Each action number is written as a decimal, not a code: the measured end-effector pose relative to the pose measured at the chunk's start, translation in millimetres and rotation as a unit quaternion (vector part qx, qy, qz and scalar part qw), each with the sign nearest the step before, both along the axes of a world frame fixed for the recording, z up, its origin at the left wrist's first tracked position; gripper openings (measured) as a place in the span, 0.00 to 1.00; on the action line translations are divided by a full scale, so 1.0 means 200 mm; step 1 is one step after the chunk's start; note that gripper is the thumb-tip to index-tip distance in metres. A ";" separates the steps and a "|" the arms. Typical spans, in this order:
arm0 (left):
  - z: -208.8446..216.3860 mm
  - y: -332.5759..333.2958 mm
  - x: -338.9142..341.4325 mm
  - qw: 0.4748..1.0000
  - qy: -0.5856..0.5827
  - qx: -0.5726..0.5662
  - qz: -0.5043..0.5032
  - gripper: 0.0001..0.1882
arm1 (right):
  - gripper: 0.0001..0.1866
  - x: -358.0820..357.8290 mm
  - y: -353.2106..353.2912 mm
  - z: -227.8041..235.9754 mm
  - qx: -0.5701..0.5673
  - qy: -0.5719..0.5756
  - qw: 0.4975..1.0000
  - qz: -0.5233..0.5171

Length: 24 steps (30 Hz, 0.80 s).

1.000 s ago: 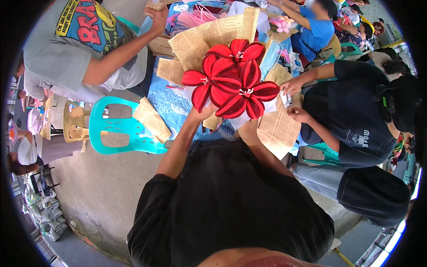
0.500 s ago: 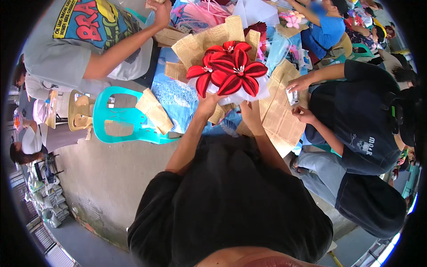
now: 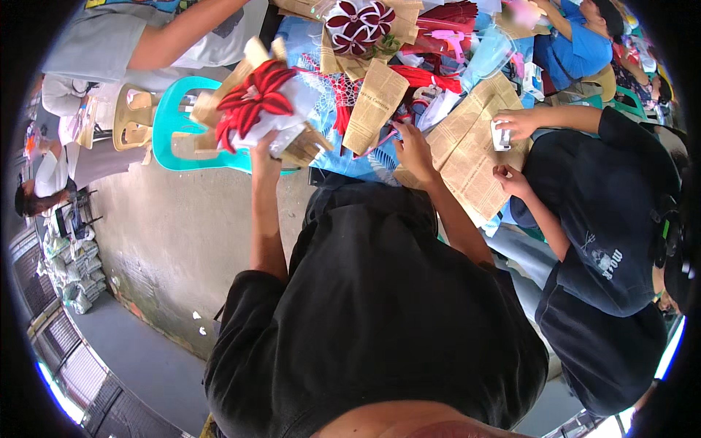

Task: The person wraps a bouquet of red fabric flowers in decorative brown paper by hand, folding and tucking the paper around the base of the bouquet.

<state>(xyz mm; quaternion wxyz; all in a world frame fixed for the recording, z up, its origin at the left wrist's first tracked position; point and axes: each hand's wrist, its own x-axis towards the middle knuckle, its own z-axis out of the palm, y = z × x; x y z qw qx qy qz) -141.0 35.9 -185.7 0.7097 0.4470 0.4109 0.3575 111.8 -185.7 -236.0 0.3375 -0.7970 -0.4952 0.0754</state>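
Note:
My left hand (image 3: 266,155) is closed round the base of a bouquet (image 3: 257,98) of red fabric flowers. White sheeting and brown newsprint-patterned paper wrap it, and it tilts to the left, in front of the teal chair. My right hand (image 3: 415,152) is off the bouquet, reaching over the table's near edge with thumb and forefinger apart. Nothing shows clearly in it. Just left of its fingertips lies a folded piece of newsprint-patterned paper (image 3: 378,102), with red strips (image 3: 427,77) beyond it.
A teal plastic chair (image 3: 169,124) stands left of the table (image 3: 299,45). A second bouquet of dark red and white flowers (image 3: 359,28) lies at the back. A pink glue gun (image 3: 451,40) is right of it. A co-worker's hand (image 3: 517,124) holds a small white box (image 3: 502,137) over newsprint paper (image 3: 467,171).
My left hand has carried the red bouquet leftward from the table's middle. My right hand has let go of it and rests lower right of its old place. The second bouquet has come into sight.

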 end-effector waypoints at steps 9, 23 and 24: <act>0.13 -0.18 -0.44 0.976 -0.097 -0.057 0.186 0.21 | 0.15 -0.10 0.26 -0.37 -0.126 0.550 0.809 -0.163; 0.24 -0.24 -0.27 0.962 -0.192 -0.111 0.159 0.28 | 0.08 -0.28 0.39 0.38 0.142 0.221 0.963 -0.065; 0.21 -0.26 -0.13 0.953 -0.237 -0.140 0.126 0.31 | 0.08 -0.34 0.42 0.45 0.113 0.279 0.952 -0.055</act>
